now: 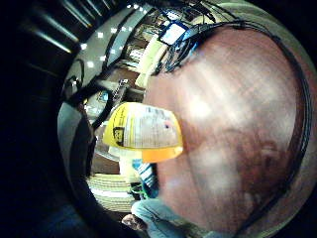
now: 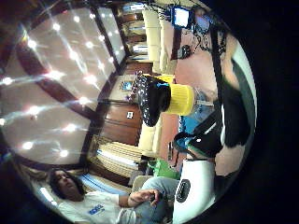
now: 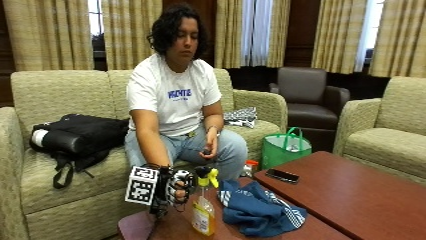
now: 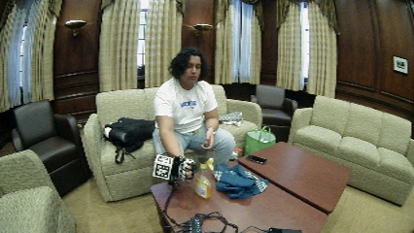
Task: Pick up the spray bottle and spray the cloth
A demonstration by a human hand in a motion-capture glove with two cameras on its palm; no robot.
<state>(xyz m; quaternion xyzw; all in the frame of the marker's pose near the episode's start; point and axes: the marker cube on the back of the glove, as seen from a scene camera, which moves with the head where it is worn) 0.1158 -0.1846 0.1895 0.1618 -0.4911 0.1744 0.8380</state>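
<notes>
Outside view: the gloved right hand (image 3: pixel 174 186) sits at the neck of the spray bottle (image 3: pixel 204 207), at 9 o'clock from its trigger head. The fingers curl toward the neck, yet actual closure around it cannot be confirmed. The bottle stands upright on the wooden table (image 3: pixel 359 195), near the edge closest to the person. The blue cloth (image 3: pixel 256 210) lies crumpled on the table just beside the bottle, at 3 o'clock from it.

Risk assessment:
- Tip-over. The bottle is tall and narrow and stands near the table edge; sideways contact from the hand before a grip forms would likely topple it.
- Misdirected spray. The nozzle heading cannot be read. If it does not face the cloth at 3 o'clock, liquid would probably land on the table or on the phone (image 3: pixel 282 175) at 2 o'clock.
- Slip. A hold high on the head, not the neck, may let the body swing.

Containers:
- Spray bottle: clear body, yellow liquid in the lower part, labelled.
- Green tote bag (image 3: pixel 285 148) beside the couch: contents hidden.
</notes>
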